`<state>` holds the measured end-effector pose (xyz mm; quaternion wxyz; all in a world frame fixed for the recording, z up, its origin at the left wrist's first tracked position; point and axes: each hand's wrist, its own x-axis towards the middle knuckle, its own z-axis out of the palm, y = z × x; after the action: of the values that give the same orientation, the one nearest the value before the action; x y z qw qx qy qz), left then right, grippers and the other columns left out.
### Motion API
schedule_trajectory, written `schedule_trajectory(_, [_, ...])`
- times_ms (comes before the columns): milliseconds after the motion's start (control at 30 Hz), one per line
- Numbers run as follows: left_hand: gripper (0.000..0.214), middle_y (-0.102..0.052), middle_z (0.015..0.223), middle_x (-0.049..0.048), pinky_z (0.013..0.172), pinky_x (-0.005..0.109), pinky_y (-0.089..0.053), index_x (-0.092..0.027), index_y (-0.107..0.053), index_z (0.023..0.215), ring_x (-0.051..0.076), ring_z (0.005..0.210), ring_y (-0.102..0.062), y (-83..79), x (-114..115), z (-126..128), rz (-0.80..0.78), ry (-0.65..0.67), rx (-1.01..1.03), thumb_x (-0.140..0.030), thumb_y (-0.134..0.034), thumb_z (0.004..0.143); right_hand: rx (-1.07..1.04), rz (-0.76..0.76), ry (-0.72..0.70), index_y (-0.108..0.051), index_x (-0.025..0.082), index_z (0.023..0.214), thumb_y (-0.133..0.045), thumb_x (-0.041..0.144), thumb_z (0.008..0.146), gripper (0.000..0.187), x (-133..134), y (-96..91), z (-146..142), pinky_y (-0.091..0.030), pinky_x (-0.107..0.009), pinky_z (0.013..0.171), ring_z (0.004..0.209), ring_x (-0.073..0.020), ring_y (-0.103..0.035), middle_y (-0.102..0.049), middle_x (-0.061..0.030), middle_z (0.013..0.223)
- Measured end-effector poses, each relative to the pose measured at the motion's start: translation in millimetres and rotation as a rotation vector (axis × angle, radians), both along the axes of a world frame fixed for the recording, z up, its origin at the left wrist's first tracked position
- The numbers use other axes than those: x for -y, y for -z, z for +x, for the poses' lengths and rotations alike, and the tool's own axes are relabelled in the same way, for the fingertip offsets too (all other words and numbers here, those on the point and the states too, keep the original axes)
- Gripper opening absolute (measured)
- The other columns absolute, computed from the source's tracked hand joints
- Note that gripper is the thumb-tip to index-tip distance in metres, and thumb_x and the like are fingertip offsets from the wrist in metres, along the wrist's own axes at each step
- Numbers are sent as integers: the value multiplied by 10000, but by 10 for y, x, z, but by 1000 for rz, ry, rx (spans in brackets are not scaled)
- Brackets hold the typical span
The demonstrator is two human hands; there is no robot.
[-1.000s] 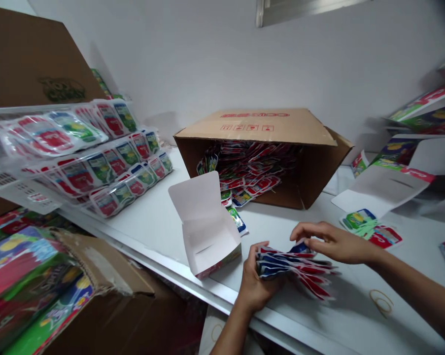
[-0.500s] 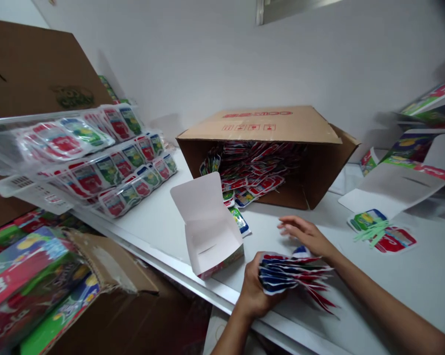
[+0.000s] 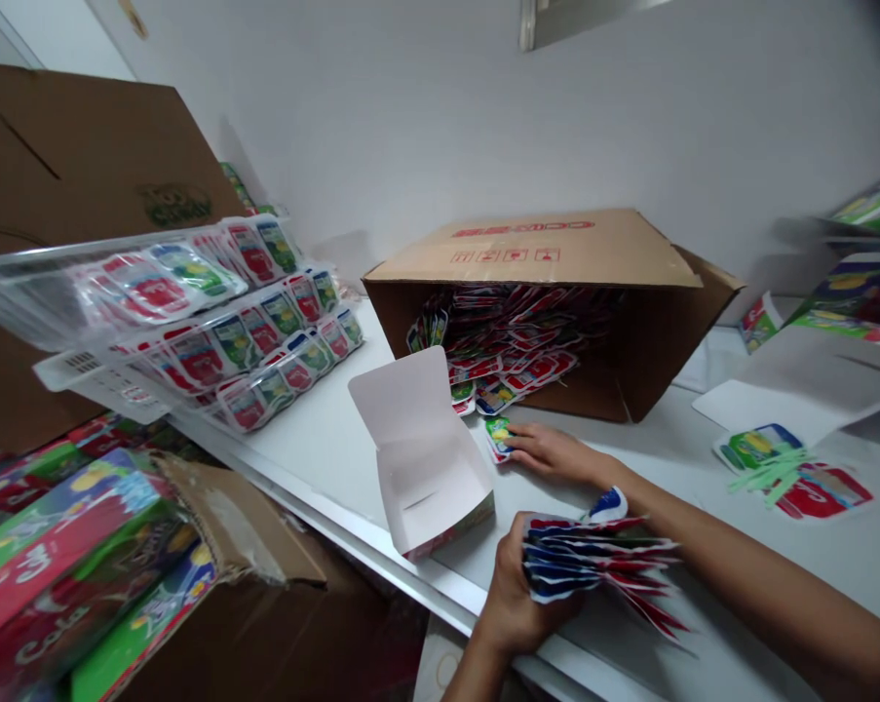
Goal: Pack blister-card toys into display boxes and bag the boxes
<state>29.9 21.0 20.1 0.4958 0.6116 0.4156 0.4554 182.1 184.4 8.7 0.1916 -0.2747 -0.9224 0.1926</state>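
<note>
My left hand (image 3: 511, 595) grips a fanned stack of red, white and blue packets (image 3: 600, 565) near the front edge of the white table (image 3: 323, 448). Stretched forward, my right hand (image 3: 549, 451) lies with its fingers on a loose green and blue packet (image 3: 497, 433) on the table. That packet rests just in front of a brown carton (image 3: 556, 258) tipped on its side, with several packets spilling out. A small open white box (image 3: 421, 458) stands to the left of both hands.
Clear trays of packets (image 3: 212, 322) are stacked at the left. Coloured cartons (image 3: 66, 565) and a torn brown box (image 3: 242, 526) sit below the table's edge. Flat box blanks (image 3: 805, 380) and loose packets (image 3: 783, 468) lie at the right, with a white wall behind.
My right hand left the stack and reached forward-left to the loose packet by the carton. My left hand kept hold of the fanned stack.
</note>
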Motion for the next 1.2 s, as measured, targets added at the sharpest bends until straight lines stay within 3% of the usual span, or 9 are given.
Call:
schedule_trajectory(100, [471,-718,991,53,768,270,-538,-166,-563,1087,206,862,-695,5,0,1,13,25,27,-132,-752,657,-227,-267,193,-726,170,1010,-414,456,964,426,44,-79,358,-438,-421,971,1127,-276,-579,-672,-125,1173])
schedule_trajectory(200, [458,-716,1027,52,807,275,-537,-169,-570,1104,209,908,-692,-3,0,4,13,34,50,-120,-739,681,-337,-507,329,-737,137,885,-463,557,911,503,133,-243,661,-504,-386,832,890,-243,-648,-724,-91,921])
schedule_trajectory(400, [424,-717,1014,46,780,263,-526,-168,-579,1065,200,885,-685,-34,1,-5,-10,86,94,-73,-713,675,-467,-925,394,-756,121,871,-644,549,773,453,380,-480,906,-542,-375,821,839,-216,-665,-734,-82,873])
schedule_trajectory(567, [406,-710,954,42,763,269,-526,-158,-570,1014,194,831,-666,-28,6,-14,-16,77,88,-81,-730,648,-431,-1062,416,-740,103,795,-673,476,728,385,458,-512,942,-550,-355,749,767,-211,-675,-736,-97,812])
schedule_trajectory(700, [436,-711,995,57,788,275,-523,-155,-571,1060,205,876,-671,-41,19,-23,-10,98,80,-102,-735,660,-345,-905,437,-693,124,802,-580,569,789,459,484,-569,912,-517,-328,664,697,-201,-659,-729,-86,776])
schedule_trajectory(867, [454,-713,1006,72,794,281,-520,-154,-580,1089,215,895,-677,-31,24,-31,0,107,95,-108,-730,662,-159,-255,437,-667,201,932,-445,497,913,370,545,-844,958,-495,-349,745,814,-227,-634,-709,-79,886])
schedule_trajectory(967, [456,-708,1012,76,803,282,-515,-152,-583,1091,217,906,-671,-19,22,-34,15,117,94,-105,-728,661,63,-33,343,-659,230,939,-467,342,912,224,641,-1063,1004,-468,-324,724,774,-213,-618,-683,-69,857])
schedule_trajectory(1067, [431,-702,990,70,780,277,-518,-153,-579,1093,206,878,-665,-15,24,-35,28,128,81,-139,-725,688,190,-16,207,-634,226,843,-448,251,916,201,795,-1188,937,-426,-295,670,701,-187,-576,-646,-50,771])
schedule_trajectory(1200, [438,-673,1055,90,821,316,-526,-161,-570,1128,222,928,-660,-1,14,-37,82,113,22,-211,-734,725,174,-251,226,-576,221,792,-407,318,955,255,956,-1124,688,-358,-248,551,569,-138,-471,-559,8,635])
